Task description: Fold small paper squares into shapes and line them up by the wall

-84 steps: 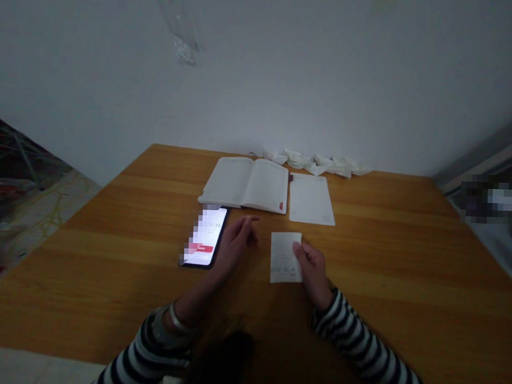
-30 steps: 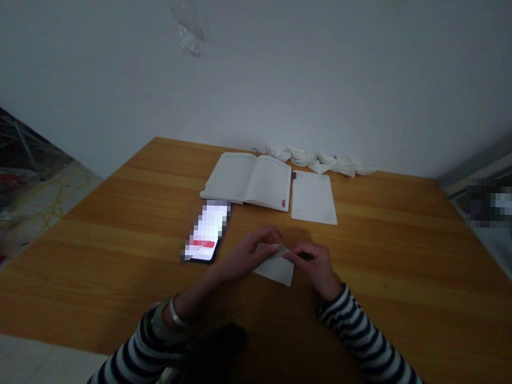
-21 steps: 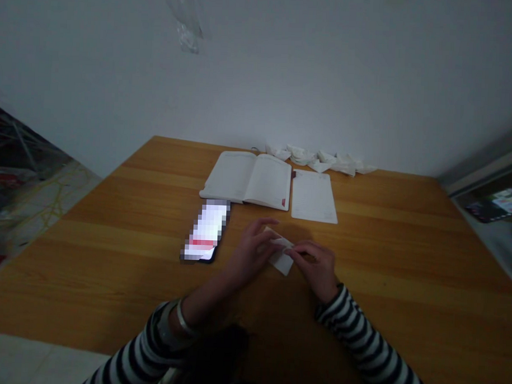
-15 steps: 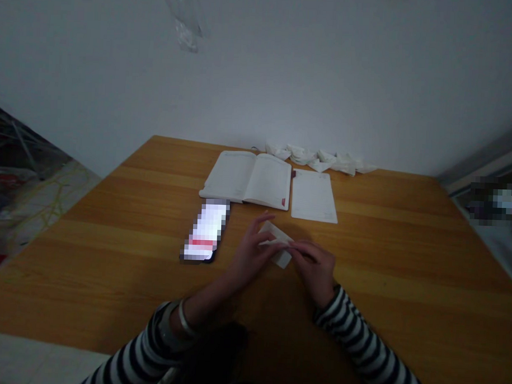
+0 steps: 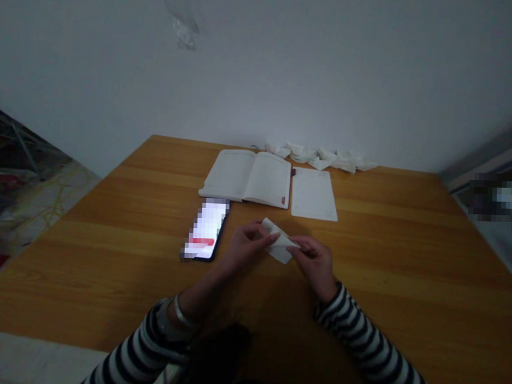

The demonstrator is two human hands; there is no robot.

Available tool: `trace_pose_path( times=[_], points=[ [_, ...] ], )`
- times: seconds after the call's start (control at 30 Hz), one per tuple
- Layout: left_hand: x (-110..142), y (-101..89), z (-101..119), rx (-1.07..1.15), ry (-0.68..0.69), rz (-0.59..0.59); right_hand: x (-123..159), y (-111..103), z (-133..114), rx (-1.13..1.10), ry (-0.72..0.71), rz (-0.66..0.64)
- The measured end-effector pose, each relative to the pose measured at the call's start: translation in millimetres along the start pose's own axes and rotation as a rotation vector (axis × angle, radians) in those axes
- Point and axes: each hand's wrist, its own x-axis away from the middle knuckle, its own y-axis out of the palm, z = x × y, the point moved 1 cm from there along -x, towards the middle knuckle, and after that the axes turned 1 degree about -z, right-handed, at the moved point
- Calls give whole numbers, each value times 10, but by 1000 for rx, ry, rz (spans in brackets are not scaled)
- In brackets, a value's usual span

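Note:
A small white paper slip [image 5: 278, 241], folded over on itself, is held just above the wooden table [image 5: 112, 232]. My left hand [image 5: 242, 247] pinches its left end and my right hand [image 5: 314, 262] pinches its right end. Both sleeves are striped black and white, and a bracelet sits on my left wrist. A lit phone [image 5: 206, 230] lies flat just left of my left hand.
An open white notebook [image 5: 248, 178] lies beyond the phone, with a loose white sheet [image 5: 313, 194] to its right. Several folded white paper pieces [image 5: 320, 157] line the table's far edge against the wall. Patterned floor shows at left.
The slip lay flat under my right hand. Both hands then took hold of it, lifted it and folded it over; it is now narrower and tilted.

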Motion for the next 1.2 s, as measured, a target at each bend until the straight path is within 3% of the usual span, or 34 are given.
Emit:
trace_pose_path(
  times=[0.17, 0.63, 0.77, 0.93, 1.2],
  points=[
    [12, 27, 18, -24, 80, 31, 3, -2, -4, -20, 33, -11],
    [67, 64, -5, -145, 38, 132, -22, 38, 5, -114, 141, -65],
    [53, 64, -25, -154, 43, 110, -38, 10, 28, -136, 146, -77],
    [38, 59, -46, -106, 23, 2, -36, -34, -14, -46, 94, -67],
    [45, 32, -47, -168, 52, 20, -47, -48, -4, 7, 47, -95]
  ],
)
